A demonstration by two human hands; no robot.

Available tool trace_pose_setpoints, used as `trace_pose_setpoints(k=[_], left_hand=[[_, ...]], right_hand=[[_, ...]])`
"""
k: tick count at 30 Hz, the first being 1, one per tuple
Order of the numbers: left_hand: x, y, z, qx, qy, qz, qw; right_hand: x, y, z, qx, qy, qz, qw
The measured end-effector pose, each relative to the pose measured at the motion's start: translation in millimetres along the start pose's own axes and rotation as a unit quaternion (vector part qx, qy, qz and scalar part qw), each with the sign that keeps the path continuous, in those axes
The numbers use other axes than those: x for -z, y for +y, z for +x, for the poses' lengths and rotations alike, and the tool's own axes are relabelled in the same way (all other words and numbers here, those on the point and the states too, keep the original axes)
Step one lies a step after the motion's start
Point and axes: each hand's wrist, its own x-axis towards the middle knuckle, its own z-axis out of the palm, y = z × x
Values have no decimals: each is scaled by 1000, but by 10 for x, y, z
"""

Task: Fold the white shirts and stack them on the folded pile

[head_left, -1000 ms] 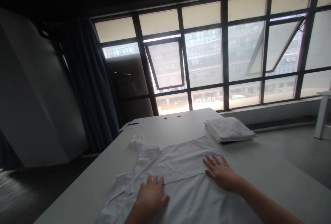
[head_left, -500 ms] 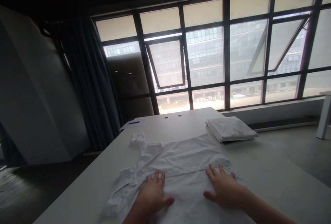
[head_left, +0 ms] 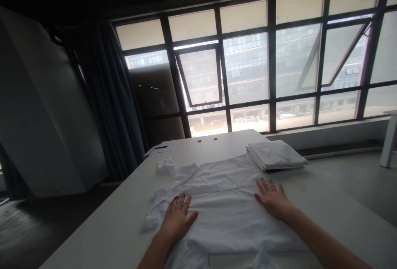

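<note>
On the white table [head_left: 111,229], a white shirt [head_left: 229,219] lies spread out near a folded white cloth [head_left: 277,155], with the left hand [head_left: 176,219] and the right hand [head_left: 274,200] resting on its two sides, fingers spread wide and gripping nothing. To get it smooth, it seems best to press softly with flat palms, from the middle out to the edges. The cloth beside the left hand looks bunchy, so it likely needs extra care, since hard pushing could make new wrinkles.
</note>
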Motion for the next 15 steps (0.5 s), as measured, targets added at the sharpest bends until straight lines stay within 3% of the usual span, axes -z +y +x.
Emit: trace_pose_setpoints(k=[3,5,10,15], left_hand=[[35,165,-106,101,-25,21,994],[34,278,-153,135,-26,30,990],[-75,278,-81,131,-21,33,991],[-136,-106,129,84,-10,6,996]], right_hand=[[62,-108,-99,3,70,-47,996],[85,-276,-206,39,97,-60,993],[-43,-670,-412,140,20,46,989],[-99,-539,-277,147,-1,67,987]])
